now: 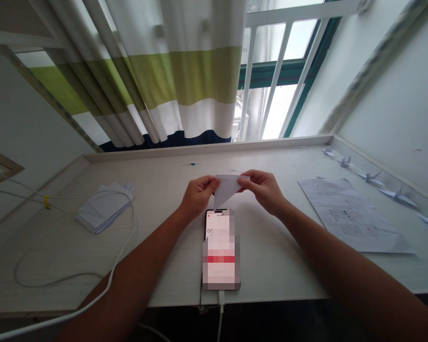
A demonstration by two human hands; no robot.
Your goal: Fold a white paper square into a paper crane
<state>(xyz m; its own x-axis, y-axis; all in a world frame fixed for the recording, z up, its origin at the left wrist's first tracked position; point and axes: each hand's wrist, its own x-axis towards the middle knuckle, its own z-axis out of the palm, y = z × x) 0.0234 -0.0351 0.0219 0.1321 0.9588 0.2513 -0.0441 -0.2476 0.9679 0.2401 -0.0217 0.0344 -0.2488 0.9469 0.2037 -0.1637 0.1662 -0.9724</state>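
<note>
White cable (57, 319) crossing the forearm (139, 270) behind our left hand (198, 195) could snag, skewing the folded paper (227, 187) that hand and our right hand (266, 188) pinch.

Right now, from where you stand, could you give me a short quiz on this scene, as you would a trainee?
1. True or false: the left hand and the right hand both hold the small white paper.
2. What lies to the right of the phone? A) the paper stack; B) the printed paper; C) the curtain.
3. Fill in: a white ____ is attached to the phone's near end.

Key: 1. True. 2. B. 3. Cable.
</note>
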